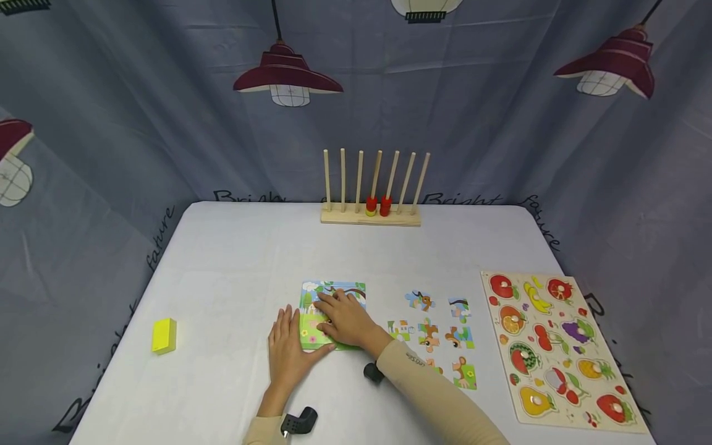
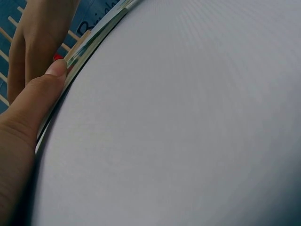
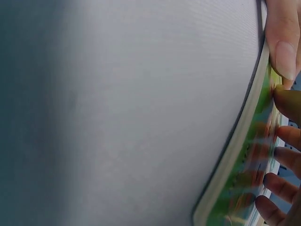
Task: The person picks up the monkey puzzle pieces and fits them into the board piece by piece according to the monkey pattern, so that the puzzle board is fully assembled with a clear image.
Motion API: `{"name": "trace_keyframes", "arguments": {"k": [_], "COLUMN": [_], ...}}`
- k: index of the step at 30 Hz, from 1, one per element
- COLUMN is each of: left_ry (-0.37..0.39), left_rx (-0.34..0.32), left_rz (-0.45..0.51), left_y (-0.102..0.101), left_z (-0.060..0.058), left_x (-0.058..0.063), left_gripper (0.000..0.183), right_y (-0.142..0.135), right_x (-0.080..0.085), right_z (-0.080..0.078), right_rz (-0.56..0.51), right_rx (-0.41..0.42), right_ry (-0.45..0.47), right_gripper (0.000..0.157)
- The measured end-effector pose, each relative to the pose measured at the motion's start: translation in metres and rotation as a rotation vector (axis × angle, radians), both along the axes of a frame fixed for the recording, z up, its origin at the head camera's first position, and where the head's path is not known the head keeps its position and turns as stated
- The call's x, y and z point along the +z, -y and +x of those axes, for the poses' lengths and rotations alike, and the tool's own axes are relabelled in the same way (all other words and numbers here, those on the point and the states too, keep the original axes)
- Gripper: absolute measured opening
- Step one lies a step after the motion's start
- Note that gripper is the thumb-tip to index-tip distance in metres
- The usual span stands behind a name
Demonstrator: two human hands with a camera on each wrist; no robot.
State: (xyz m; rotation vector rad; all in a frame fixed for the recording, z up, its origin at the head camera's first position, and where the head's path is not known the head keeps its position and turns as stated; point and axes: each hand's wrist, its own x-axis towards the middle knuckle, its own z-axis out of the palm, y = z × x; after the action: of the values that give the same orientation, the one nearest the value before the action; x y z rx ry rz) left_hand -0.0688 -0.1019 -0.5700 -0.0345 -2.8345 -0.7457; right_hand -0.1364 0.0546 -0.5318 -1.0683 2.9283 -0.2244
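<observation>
A square picture-puzzle board (image 1: 308,303) in green and blue lies on the table. My left hand (image 1: 289,349) rests along its left side, fingers straight, with the thumb reaching to the near edge. In the left wrist view that thumb (image 2: 35,96) presses at the board's edge. My right hand (image 1: 347,318) lies over the board's middle, covering part of the picture. Spread fingertips (image 3: 282,136) of that hand touch the board in the right wrist view. Right of the board lie several loose puzzle pieces (image 1: 428,334), some partly behind the right sleeve.
A wooden fruit puzzle board (image 1: 550,346) lies at the right side. A yellow block (image 1: 164,335) sits at the left. At the back edge stands a wooden peg rack (image 1: 345,216) with red and yellow beads on two pegs. A grey curtain (image 1: 389,123) hangs behind.
</observation>
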Motion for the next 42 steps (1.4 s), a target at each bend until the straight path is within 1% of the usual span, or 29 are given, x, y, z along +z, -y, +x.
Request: {"name": "trace_keyframes", "arguments": {"k": [4,8,11,14,17,20,23,26,28,30,33,35,38,40,42], "left_ry": [-0.002,-0.004,-0.001,0.003,0.0,-0.003,-0.001,-0.002,-0.008,-0.01,-0.008,-0.005,-0.008,-0.008,-0.005], "left_rx": [0.001,-0.01,-0.014,-0.01,-0.005,-0.001,0.005,0.01,0.011,0.009,0.002,-0.001,0.001,0.002,0.0], "left_rz": [-0.004,0.007,0.018,0.024,0.025,0.022,0.024,0.029,0.033,0.033,0.032,0.032,0.027,0.025,0.022], "left_y": [0.0,0.0,-0.001,-0.001,-0.001,-0.001,0.0,0.0,0.001,0.001,0.0,-0.001,-0.001,-0.001,-0.001], "left_z": [0.0,0.001,0.001,0.001,0.0,0.0,0.0,0.001,0.001,0.001,0.001,0.001,0.002,0.001,0.001], "left_x": [0.0,0.0,0.0,0.0,0.0,0.0,0.0,0.001,0.0,0.0,0.0,0.0,0.0,0.0,0.0], "left_gripper": [0.109,0.109,0.11,0.11,0.111,0.111,0.11,0.11,0.11,0.11,0.11,0.11,0.11,0.11,0.11], "right_y": [0.0,-0.003,-0.008,-0.018,-0.031,-0.047,-0.066,-0.087,-0.103,-0.121,-0.147,-0.161,-0.176,-0.182,-0.187], "right_x": [0.001,0.001,0.001,0.002,0.004,0.003,0.002,0.002,0.002,0.0,-0.001,-0.001,0.001,0.004,0.007], "right_z": [-0.001,-0.003,-0.006,-0.011,-0.014,-0.017,-0.021,-0.024,-0.025,-0.025,-0.023,-0.021,-0.02,-0.019,-0.019], "right_rz": [-0.015,-0.128,-0.255,-0.356,-0.426,-0.492,-0.585,-0.649,-0.666,-0.661,-0.636,-0.612,-0.569,-0.546,-0.519], "right_rx": [0.003,-0.029,-0.089,-0.142,-0.205,-0.288,-0.365,-0.424,-0.468,-0.512,-0.582,-0.607,-0.613,-0.608,-0.615], "right_ry": [0.003,0.025,0.087,0.149,0.206,0.218,0.194,0.162,0.165,0.185,0.238,0.262,0.268,0.262,0.275], "right_gripper": [0.051,0.044,0.04,0.038,0.036,0.032,0.028,0.026,0.028,0.031,0.037,0.042,0.047,0.048,0.05]}}
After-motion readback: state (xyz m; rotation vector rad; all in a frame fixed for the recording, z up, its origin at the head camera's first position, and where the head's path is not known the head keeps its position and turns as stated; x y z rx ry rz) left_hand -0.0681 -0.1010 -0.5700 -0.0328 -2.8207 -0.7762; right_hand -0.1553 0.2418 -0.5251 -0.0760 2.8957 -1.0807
